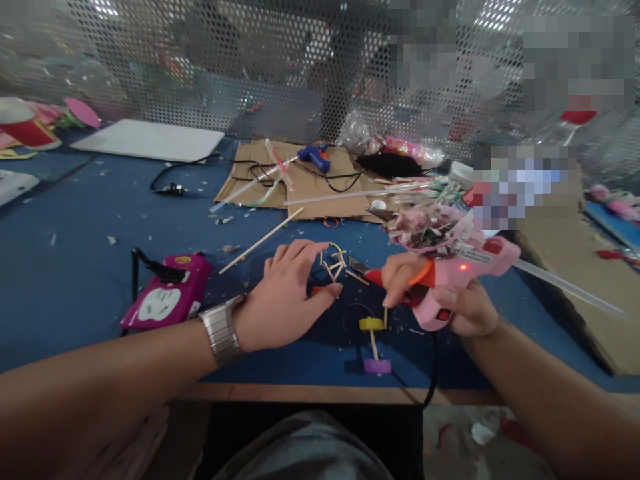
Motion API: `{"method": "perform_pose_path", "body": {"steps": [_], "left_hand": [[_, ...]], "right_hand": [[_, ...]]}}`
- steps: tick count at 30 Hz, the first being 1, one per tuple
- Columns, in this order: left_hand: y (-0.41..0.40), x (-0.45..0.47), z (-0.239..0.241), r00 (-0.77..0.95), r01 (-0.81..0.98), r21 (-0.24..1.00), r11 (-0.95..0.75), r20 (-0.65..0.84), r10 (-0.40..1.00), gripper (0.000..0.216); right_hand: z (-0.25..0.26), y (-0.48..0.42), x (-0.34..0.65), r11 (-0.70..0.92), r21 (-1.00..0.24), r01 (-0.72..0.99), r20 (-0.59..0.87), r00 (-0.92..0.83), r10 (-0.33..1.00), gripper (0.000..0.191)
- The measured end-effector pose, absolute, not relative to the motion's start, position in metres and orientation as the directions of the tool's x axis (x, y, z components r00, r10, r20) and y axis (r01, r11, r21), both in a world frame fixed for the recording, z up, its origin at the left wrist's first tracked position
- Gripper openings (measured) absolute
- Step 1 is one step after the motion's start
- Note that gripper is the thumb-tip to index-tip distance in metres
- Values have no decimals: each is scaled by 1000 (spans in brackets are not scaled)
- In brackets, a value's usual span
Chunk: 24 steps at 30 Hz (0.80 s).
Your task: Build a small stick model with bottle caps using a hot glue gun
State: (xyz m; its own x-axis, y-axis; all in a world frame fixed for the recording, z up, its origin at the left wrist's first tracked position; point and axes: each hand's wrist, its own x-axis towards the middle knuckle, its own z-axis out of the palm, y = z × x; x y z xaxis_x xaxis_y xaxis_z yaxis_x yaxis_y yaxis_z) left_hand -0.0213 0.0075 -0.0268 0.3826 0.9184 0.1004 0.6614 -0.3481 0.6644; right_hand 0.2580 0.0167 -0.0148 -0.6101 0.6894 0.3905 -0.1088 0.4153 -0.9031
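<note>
My right hand is closed around a pink hot glue gun with a lit red light. Its nozzle points left, and a clear glue stick juts out behind. By the fingers of that hand lies a red-handled utility knife; whether they touch it I cannot tell. My left hand, wearing a metal watch, rests palm down with thumb and forefinger apart around several short wooden stick pieces. Below stand a yellow cap and a purple cap, joined by a stick.
A magenta power strip with a black plug sits at the left. One long wooden stick lies beyond my left hand. Farther back, a blue glue gun rests on cardboard beside bundled sticks. A perforated metal screen closes off the back.
</note>
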Motion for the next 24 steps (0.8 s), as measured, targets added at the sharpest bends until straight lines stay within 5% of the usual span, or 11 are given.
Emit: {"method": "perform_pose_path", "body": {"steps": [24], "left_hand": [[4,-18,-23,382,730,598,-332,47,923,55]], "right_hand": [[-14,15,256,289,-940,-179,338,-593,731,48]]}}
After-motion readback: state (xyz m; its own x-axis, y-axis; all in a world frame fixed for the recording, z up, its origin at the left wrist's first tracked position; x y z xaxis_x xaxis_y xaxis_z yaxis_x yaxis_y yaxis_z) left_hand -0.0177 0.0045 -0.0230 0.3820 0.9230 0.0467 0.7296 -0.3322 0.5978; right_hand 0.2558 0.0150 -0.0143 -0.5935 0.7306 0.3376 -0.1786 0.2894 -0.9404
